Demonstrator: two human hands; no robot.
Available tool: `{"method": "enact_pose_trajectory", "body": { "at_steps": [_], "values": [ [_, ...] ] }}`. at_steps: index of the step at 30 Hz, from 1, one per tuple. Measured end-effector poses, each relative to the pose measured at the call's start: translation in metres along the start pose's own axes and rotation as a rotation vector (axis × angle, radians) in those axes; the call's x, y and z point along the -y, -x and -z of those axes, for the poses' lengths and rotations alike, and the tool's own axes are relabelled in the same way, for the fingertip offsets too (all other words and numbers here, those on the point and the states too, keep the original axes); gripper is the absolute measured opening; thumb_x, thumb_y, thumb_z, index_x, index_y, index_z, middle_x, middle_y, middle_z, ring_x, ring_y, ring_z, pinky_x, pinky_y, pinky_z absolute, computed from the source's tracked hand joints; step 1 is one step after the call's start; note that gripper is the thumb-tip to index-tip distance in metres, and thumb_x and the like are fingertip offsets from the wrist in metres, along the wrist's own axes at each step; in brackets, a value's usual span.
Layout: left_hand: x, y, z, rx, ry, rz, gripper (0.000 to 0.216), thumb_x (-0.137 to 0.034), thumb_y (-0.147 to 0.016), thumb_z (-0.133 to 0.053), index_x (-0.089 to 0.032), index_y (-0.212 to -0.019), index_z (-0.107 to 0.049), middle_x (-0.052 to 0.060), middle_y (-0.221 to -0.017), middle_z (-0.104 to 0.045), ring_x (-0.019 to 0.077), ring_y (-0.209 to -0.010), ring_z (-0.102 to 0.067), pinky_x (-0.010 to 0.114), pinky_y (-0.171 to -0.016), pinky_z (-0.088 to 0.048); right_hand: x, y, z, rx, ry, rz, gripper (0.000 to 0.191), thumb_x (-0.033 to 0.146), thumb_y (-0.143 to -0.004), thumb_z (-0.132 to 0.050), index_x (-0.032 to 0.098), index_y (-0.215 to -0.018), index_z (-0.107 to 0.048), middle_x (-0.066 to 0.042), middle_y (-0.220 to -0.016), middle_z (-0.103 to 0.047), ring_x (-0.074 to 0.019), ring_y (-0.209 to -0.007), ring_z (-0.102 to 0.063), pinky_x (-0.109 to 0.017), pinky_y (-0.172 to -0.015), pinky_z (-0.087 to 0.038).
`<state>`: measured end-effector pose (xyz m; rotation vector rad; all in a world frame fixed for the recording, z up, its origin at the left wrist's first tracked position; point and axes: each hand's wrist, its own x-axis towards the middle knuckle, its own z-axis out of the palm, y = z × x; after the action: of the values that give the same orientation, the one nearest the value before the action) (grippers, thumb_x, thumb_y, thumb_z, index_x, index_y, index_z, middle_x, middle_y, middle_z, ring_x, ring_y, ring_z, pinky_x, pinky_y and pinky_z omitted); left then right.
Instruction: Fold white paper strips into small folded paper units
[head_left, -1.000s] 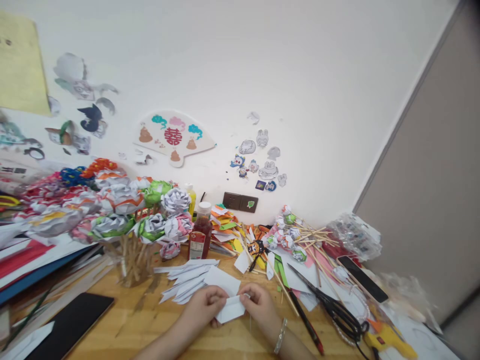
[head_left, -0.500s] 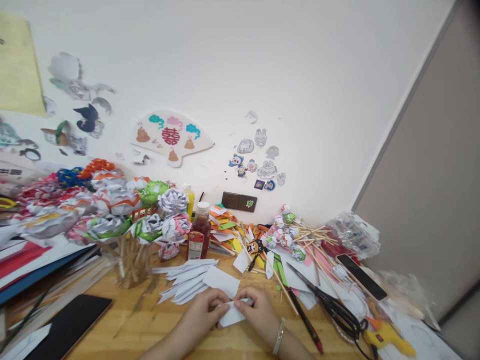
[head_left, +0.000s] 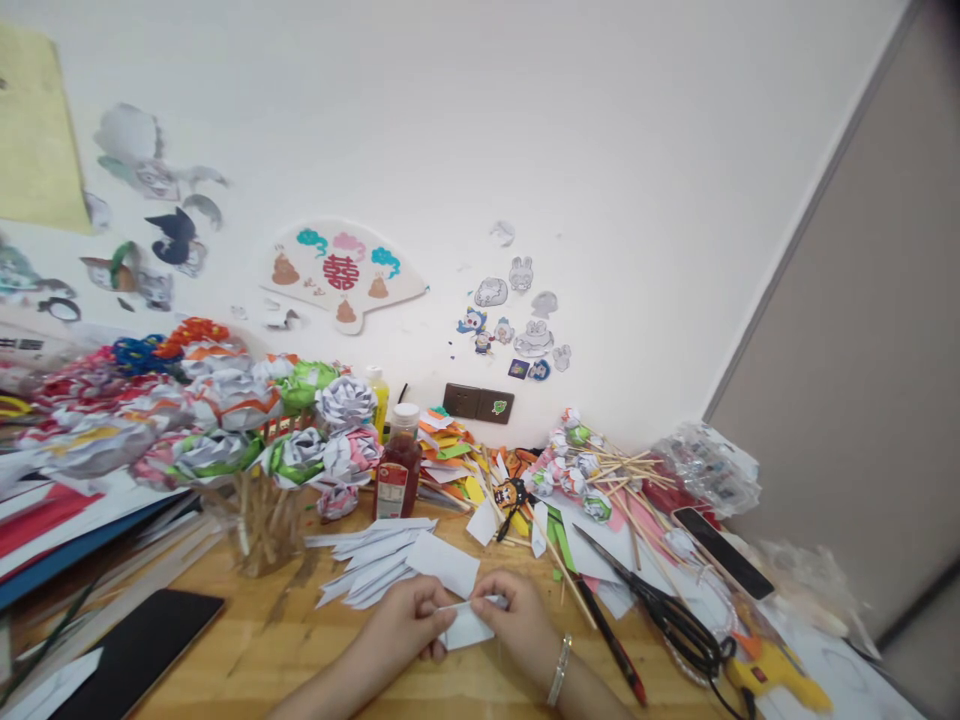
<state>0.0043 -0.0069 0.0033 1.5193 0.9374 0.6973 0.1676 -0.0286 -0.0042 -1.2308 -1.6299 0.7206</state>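
Observation:
Both my hands rest on the wooden table [head_left: 247, 640] near its front edge and pinch one small folded white paper piece [head_left: 466, 627]. My left hand [head_left: 409, 622] grips its left end with curled fingers. My right hand [head_left: 517, 620], with a silver bracelet on the wrist, presses the right end and upper fold. Just behind my hands lies a fan of folded white paper pieces [head_left: 379, 565].
A bunch of paper flowers on sticks [head_left: 247, 430] stands at left. A red bottle [head_left: 397, 465] is behind the papers. Black scissors [head_left: 660, 610], a red pen [head_left: 611, 640], a yellow glue gun [head_left: 780, 680] and a phone [head_left: 724, 555] lie right. A dark tablet [head_left: 146, 640] lies left.
My hands have drawn closer together on the white paper piece, folding it flatter and narrower. The view has shifted slightly.

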Motion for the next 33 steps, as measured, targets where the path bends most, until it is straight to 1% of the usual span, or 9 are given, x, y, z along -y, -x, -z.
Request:
{"method": "enact_pose_trajectory", "body": {
  "at_steps": [4, 7, 9, 14, 17, 20, 26, 29, 33],
  "values": [
    [0.0021, -0.0010, 0.0005, 0.006, 0.019, -0.012, 0.031, -0.046, -0.059, -0.054, -0.015, -0.061, -0.049, -0.007, -0.039, -0.049, 0.0099, -0.037, -0.050, 0.017, -0.038, -0.032, -0.0030, -0.0005, 0.0007, 0.014, -0.032, 0.003, 0.011, 0.027, -0.064, -0.059, 0.017, -0.062, -0.062, 0.000, -0.058, -0.058, -0.0142, -0.059, -0.051, -0.022, -0.055, -0.038],
    [-0.0001, -0.0004, 0.0003, -0.010, 0.035, -0.016, 0.030, -0.045, -0.060, -0.054, -0.015, -0.061, -0.048, -0.007, -0.037, -0.049, 0.0095, -0.035, -0.049, 0.017, -0.037, -0.032, -0.0061, -0.0004, 0.0003, 0.012, -0.118, -0.025, 0.012, 0.028, -0.066, -0.056, 0.017, -0.067, -0.061, 0.000, -0.062, -0.056, -0.0135, -0.058, -0.050, -0.022, -0.053, -0.037],
    [-0.0024, 0.0001, 0.0000, -0.022, 0.048, -0.001, 0.031, -0.046, -0.059, -0.054, -0.016, -0.060, -0.046, -0.007, -0.036, -0.050, 0.0093, -0.034, -0.048, 0.017, -0.037, -0.032, -0.0076, -0.0001, -0.0005, 0.013, -0.210, -0.044, 0.013, 0.029, -0.069, -0.054, 0.017, -0.073, -0.058, 0.001, -0.062, -0.054, -0.0117, -0.054, -0.048, -0.020, -0.049, -0.035],
    [-0.0049, -0.0003, -0.0006, -0.024, 0.078, 0.026, 0.034, -0.049, -0.056, -0.055, -0.016, -0.060, -0.045, -0.006, -0.034, -0.052, 0.0092, -0.032, -0.047, 0.017, -0.036, -0.032, -0.0078, 0.0000, -0.0023, 0.057, -0.412, -0.064, 0.017, 0.031, -0.071, -0.051, 0.018, -0.083, -0.051, 0.006, -0.053, -0.042, -0.0087, -0.046, -0.041, -0.019, -0.044, -0.030],
    [-0.0042, -0.0009, -0.0002, -0.027, 0.093, 0.029, 0.035, -0.050, -0.055, -0.055, -0.016, -0.059, -0.045, -0.005, -0.035, -0.054, 0.0093, -0.032, -0.047, 0.018, -0.036, -0.031, -0.0063, -0.0018, -0.0022, 0.035, -0.477, -0.086, 0.018, 0.031, -0.070, -0.053, 0.019, -0.083, -0.049, 0.006, -0.053, -0.041, -0.0086, -0.045, -0.041, -0.019, -0.044, -0.030],
    [-0.0036, -0.0013, 0.0006, -0.018, 0.090, 0.024, 0.035, -0.050, -0.056, -0.054, -0.016, -0.059, -0.046, -0.005, -0.037, -0.054, 0.0089, -0.033, -0.047, 0.018, -0.036, -0.032, -0.0060, -0.0035, -0.0018, 0.014, -0.488, -0.088, 0.017, 0.031, -0.069, -0.053, 0.019, -0.079, -0.049, 0.005, -0.055, -0.043, -0.0090, -0.046, -0.041, -0.019, -0.045, -0.030],
    [-0.0022, -0.0020, 0.0006, 0.011, 0.079, 0.006, 0.033, -0.047, -0.058, -0.055, -0.015, -0.061, -0.047, -0.005, -0.039, -0.054, 0.0090, -0.035, -0.048, 0.017, -0.037, -0.032, -0.0085, -0.0025, -0.0018, 0.021, -0.465, -0.093, 0.016, 0.034, -0.071, -0.051, 0.019, -0.076, -0.050, 0.004, -0.057, -0.044, -0.0099, -0.048, -0.041, -0.020, -0.045, -0.031],
    [0.0000, -0.0014, 0.0006, 0.030, 0.048, -0.009, 0.032, -0.045, -0.060, -0.054, -0.013, -0.063, -0.050, -0.006, -0.041, -0.051, 0.0091, -0.037, -0.049, 0.017, -0.038, -0.033, -0.0089, -0.0005, -0.0026, 0.040, -0.438, -0.074, 0.015, 0.034, -0.072, -0.050, 0.020, -0.076, -0.051, 0.004, -0.057, -0.043, -0.0101, -0.048, -0.040, -0.020, -0.046, -0.030],
    [0.0033, -0.0002, 0.0018, 0.055, 0.007, -0.045, 0.032, -0.044, -0.063, -0.052, -0.012, -0.066, -0.053, -0.005, -0.048, -0.052, 0.0089, -0.040, -0.050, 0.017, -0.039, -0.033, -0.0090, 0.0009, -0.0034, 0.085, -0.431, -0.067, 0.016, 0.034, -0.073, -0.049, 0.020, -0.080, -0.050, 0.005, -0.053, -0.039, -0.0094, -0.046, -0.038, -0.020, -0.044, -0.027]
  ]
}}
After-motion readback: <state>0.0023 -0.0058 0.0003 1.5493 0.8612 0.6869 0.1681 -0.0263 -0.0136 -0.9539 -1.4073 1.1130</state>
